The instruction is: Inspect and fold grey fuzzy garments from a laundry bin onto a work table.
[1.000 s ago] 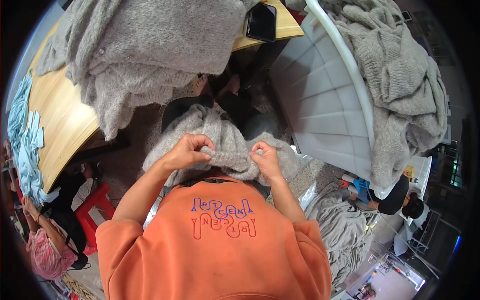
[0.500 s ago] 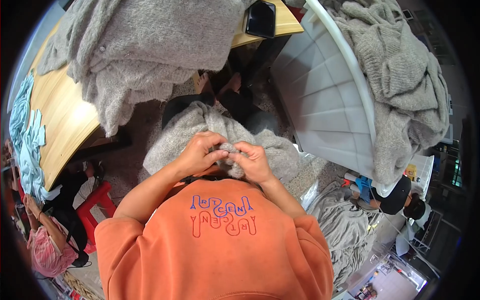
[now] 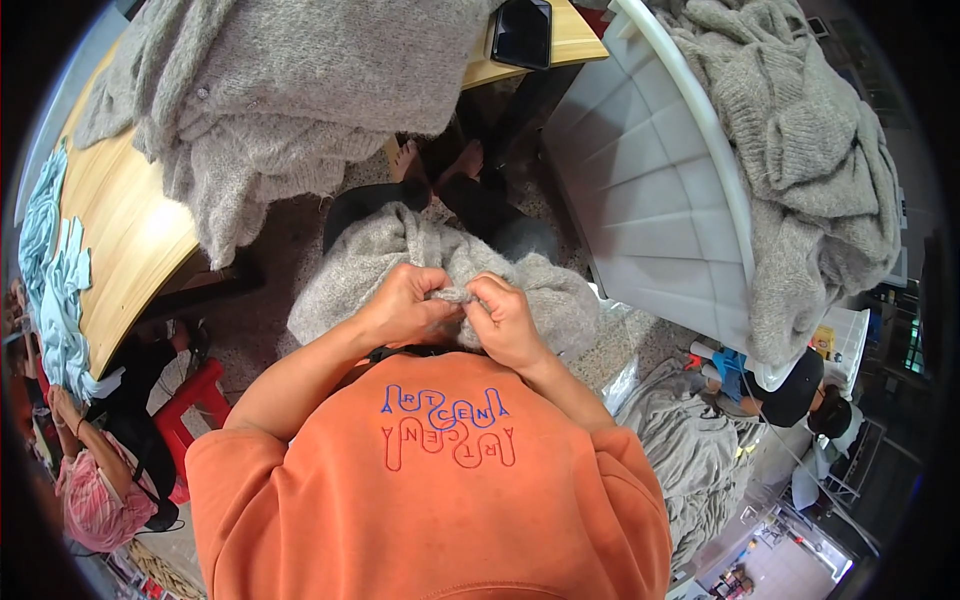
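In the lap, head view:
Garment: grey fuzzy knit garment (image 3: 440, 265) bunched over the knees, below the counter edge, just left of the white tub.
Left grip: left hand (image 3: 400, 305) pinched shut on a fold of the garment's near edge, thumb and fingers bearing on the fabric.
Right grip: right hand (image 3: 505, 318) likewise closed on the same fold, touching the left hand; narrow pinch, nothing else held.
Risk, snag: loose fuzzy yarn under two tight pinches; likely to pull a thread or stretch the knit if tugged apart hard.
Risk, slip: most of the garment hanging unsupported toward the floor (image 3: 290, 250); could slide off the knees and pick up dirt if either pinch lets go.
Risk, overhang: grey knit pile (image 3: 300, 80) on the wooden counter (image 3: 120, 230) drooping past the edge; could drop under its own weight or if brushed.
Risk, phone: dark phone (image 3: 520, 32) at the far counter edge, beside the pile; could be dragged off with shifting fabric.

Containers, head view:
White tub: ribbed white tub (image 3: 640, 200) at the right, rim curved, heaped above the rim with grey knitwear (image 3: 800, 150); part of the load draped over the wall.
Counter left end: pale blue cloth pieces (image 3: 50, 270) stacked along the edge, not in any container.
Floor, right: further grey fabric (image 3: 690, 450) lying loose, uncontained.
Other persons: seated figures at lower left and right, well apart from both hands.
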The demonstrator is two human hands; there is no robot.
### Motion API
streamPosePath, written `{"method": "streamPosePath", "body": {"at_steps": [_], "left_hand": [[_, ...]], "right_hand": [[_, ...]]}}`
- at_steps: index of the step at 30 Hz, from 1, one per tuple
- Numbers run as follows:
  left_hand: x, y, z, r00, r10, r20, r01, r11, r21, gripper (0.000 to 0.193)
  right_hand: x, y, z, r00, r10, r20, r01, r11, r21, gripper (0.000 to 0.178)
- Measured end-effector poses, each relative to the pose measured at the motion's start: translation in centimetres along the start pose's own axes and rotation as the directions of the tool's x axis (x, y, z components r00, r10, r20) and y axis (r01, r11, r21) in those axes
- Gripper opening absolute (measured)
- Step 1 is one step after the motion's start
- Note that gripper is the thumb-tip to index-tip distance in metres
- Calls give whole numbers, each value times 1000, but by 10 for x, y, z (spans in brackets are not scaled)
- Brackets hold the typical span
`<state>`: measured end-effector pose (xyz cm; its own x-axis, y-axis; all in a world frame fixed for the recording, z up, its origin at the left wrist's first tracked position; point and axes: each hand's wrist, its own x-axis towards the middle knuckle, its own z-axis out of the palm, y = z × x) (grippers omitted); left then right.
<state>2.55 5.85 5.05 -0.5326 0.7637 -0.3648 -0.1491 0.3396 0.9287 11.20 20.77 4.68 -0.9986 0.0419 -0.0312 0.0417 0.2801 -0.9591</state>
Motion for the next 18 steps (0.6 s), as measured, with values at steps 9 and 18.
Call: {"method": "streamPosePath", "body": {"at_steps": [9,18], "left_hand": [[4,-6,-9,990,46,-133,-101,889,-447,8],[4,-13,-25,965,-150,-217,-1,820,-573,13]], "right_hand": [[-11,19,-3,938,224,-265,-76,878,473,25],[-56,53,-9,932,325,-159,-361,797,-485,22]]}}
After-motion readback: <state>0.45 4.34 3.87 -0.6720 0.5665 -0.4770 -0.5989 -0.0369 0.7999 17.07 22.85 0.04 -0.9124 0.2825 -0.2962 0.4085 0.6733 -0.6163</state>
